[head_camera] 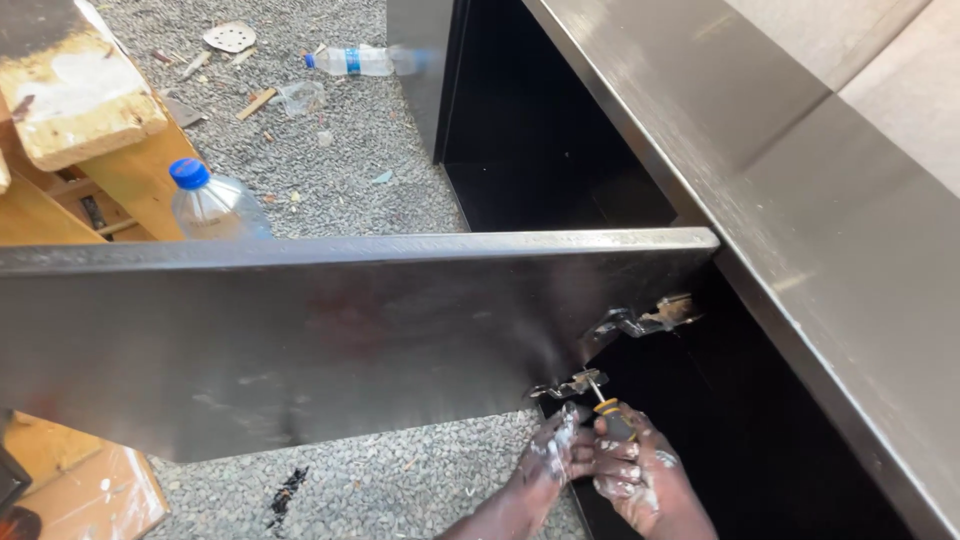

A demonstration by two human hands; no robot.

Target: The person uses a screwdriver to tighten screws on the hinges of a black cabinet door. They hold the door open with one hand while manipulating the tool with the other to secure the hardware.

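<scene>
Far off on the left, a pale wooden bench (75, 95) stands on the gravel ground (340, 150), and just right of it a clear plastic water bottle with a blue cap (212, 203) stands upright behind the door's top edge. Farther back, a second bottle (355, 61) lies on its side among wood scraps and a round perforated disc (230, 37). Across the middle, a dark glossy cabinet door (330, 335) hangs open, reaching from the left edge to the cabinet, where two metal hinges join it: an upper hinge (645, 320) and a lower hinge (572, 385). Near the bottom, just right of centre, the left hand (550, 455), smeared with white paste, has its fingers curled beside the lower hinge, touching the right hand. The right hand (640, 475), also smeared, has its fingers closed around the handle of a yellow-and-black screwdriver (610, 412), whose thin shaft points up into the lower hinge. To the right, the dark cabinet (760, 190) runs diagonally from far to near, its interior in shadow.
</scene>
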